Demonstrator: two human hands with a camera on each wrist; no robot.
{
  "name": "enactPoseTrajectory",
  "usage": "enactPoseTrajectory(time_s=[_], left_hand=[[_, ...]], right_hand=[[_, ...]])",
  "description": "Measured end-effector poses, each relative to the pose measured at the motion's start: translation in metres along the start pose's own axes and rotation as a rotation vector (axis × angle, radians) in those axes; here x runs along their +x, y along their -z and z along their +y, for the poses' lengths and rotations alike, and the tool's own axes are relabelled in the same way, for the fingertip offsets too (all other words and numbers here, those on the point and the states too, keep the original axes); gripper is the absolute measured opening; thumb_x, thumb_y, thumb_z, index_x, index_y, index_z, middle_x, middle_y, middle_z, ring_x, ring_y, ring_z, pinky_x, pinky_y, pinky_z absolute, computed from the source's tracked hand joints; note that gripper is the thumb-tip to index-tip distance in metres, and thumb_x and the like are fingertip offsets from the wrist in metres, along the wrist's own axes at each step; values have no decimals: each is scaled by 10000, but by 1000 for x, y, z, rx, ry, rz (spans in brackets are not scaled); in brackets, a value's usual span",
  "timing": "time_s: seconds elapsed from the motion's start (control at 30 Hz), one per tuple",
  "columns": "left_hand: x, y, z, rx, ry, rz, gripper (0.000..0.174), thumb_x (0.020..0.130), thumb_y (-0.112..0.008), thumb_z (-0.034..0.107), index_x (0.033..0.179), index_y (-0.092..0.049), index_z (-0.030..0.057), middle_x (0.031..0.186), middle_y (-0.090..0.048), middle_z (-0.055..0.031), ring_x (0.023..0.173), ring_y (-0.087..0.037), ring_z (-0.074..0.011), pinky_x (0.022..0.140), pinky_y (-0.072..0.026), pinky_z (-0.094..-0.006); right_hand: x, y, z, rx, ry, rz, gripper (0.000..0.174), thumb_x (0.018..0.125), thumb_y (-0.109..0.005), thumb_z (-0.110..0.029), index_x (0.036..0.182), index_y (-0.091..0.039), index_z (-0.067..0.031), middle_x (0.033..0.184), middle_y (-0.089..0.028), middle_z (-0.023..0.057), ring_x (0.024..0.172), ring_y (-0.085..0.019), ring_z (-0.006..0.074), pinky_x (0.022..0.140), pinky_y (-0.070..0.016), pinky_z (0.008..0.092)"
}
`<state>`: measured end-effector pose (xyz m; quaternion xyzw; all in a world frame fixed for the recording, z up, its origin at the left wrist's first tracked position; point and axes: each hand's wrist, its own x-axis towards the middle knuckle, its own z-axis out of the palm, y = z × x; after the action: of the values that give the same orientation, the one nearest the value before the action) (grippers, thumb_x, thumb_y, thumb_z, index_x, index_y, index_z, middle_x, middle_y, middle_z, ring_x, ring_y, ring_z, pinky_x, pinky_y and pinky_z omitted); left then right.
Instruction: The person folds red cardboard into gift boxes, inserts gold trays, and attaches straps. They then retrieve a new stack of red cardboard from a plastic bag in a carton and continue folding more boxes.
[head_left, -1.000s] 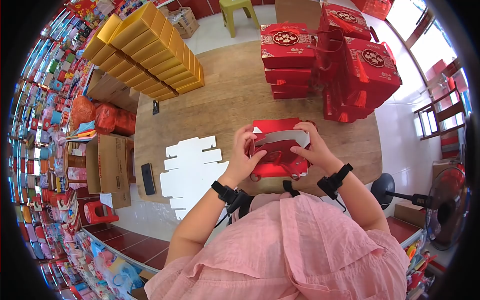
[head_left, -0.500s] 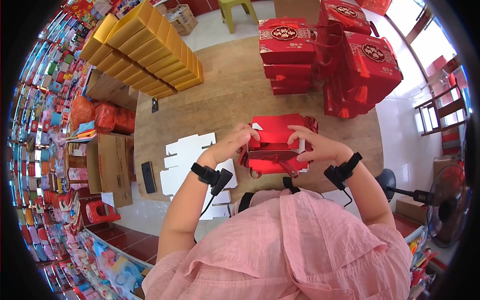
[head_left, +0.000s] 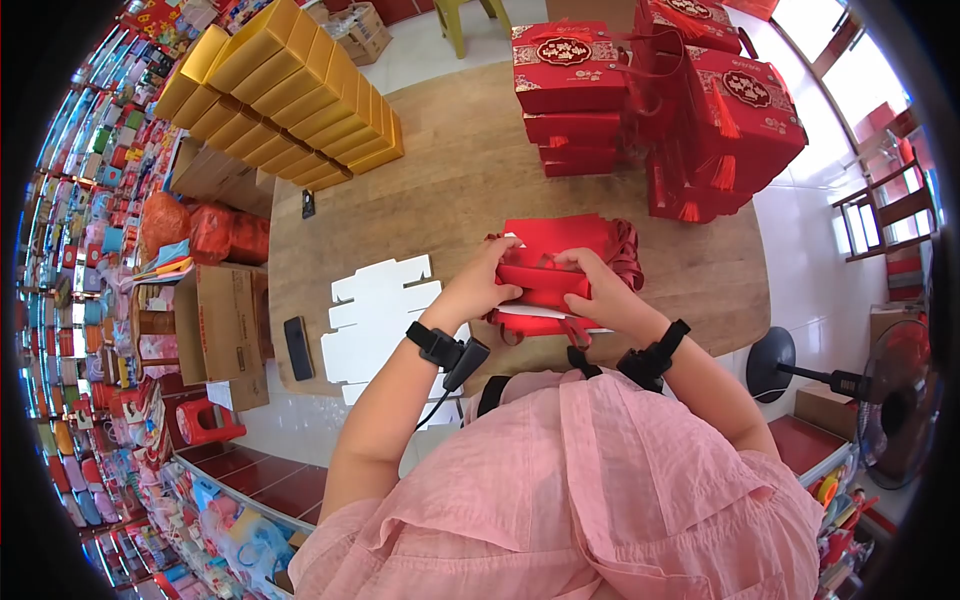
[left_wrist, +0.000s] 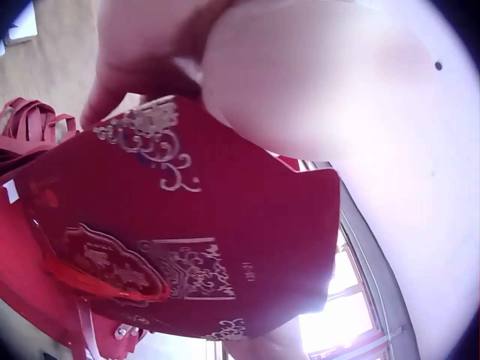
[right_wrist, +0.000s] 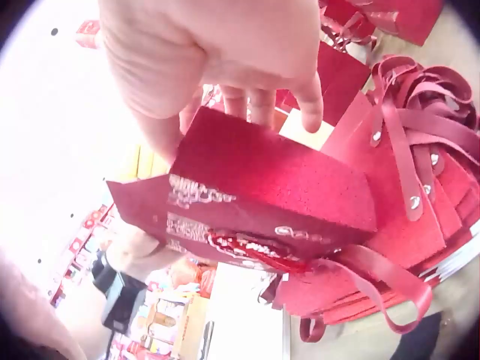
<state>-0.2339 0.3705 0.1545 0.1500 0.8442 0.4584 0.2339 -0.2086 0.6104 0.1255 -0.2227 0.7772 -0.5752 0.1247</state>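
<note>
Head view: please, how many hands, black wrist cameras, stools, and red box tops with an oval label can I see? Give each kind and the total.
Hands: 2
Wrist cameras: 2
Stools: 2
Labelled box tops: 3
Total: 9

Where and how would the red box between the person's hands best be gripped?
Probably by both ends of the red box, left hand and right hand from either side, thumbs nearer the person: its long, narrow body lies crosswise between them.

Illegible lettering [left_wrist: 112, 262] on red boxes [right_wrist: 277, 176]
</note>
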Motion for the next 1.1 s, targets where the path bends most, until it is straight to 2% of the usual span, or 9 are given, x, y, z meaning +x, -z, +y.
enactPoseTrajectory(time_s=[0.1,0.17,0.3,0.37,0.57,0.63,0.7,0.87,1.1], left_hand=[[-2,3,1,-37,8,-71,809,733,-746,159,1398,-295,68,1284,-442,-167,1218,-441,-262,997,-388,-350],[-12,9,1,-621,19,-88,897,733,-760,203,1434,-218,67,1371,-385,-168,1276,-393,-263,1038,-355,-358],[-24,-7,14,-443,-14,7,766,824,-686,185,1423,-224,68,1379,-357,-165,1289,-368,-252,1062,-325,-352],[-19,-21,-2,-340,-46,105,692,852,-654,164,1401,-243,69,1372,-342,-161,1283,-370,-237,1051,-336,-346],[-17,-37,-9,-581,-45,132,556,881,-620,235,1330,-333,77,1404,-308,-158,1306,-334,-252,1064,-302,-343],[-17,-38,-13,-170,-158,207,506,892,-595,231,1314,-362,76,1404,-319,-159,1313,-321,-267,1075,-282,-341],[-14,-44,-20,-203,-142,238,507,886,-593,197,1322,-364,79,1404,-319,-160,1310,-325,-270,1075,-283,-344],[-12,-56,7,-620,41,396,639,832,-584,42,1395,-286,98,1380,-338,-177,1285,-356,-268,1054,-320,-342],[-7,-61,-2,-500,37,424,728,792,-584,-26,1414,-226,97,1367,-334,-179,1254,-384,-271,1029,-353,-354]], right_hand=[[-1,-1,3,19,-1,92,444,798,-637,-62,1197,-448,-21,1171,-522,128,1152,-499,232,962,-401,345],[-2,0,10,84,-8,172,433,819,-628,-71,1209,-445,-27,1184,-527,125,1148,-502,228,954,-406,340],[-5,-2,20,307,-185,311,371,898,-574,-117,1236,-442,-38,1247,-505,109,1175,-476,204,975,-383,339],[-7,-4,18,475,12,276,372,922,-553,-161,1255,-435,-44,1323,-441,117,1231,-421,215,1029,-321,346],[-6,-16,10,167,53,382,202,927,-530,-153,1115,-555,-87,1404,-343,140,1288,-357,264,1068,-261,375],[-4,-20,15,220,36,406,165,916,-544,-139,1071,-570,-90,1398,-349,139,1286,-360,263,1065,-266,379],[-4,-23,16,271,16,430,128,906,-558,-125,1027,-585,-94,1392,-355,139,1284,-364,262,1062,-270,383],[-4,-27,10,211,-1,421,330,806,-605,-26,1122,-518,-67,1347,-396,148,1267,-387,274,1057,-288,363],[-3,-25,5,134,0,372,443,758,-572,30,1177,-467,-71,1359,-398,139,1291,-362,255,1086,-237,348]])
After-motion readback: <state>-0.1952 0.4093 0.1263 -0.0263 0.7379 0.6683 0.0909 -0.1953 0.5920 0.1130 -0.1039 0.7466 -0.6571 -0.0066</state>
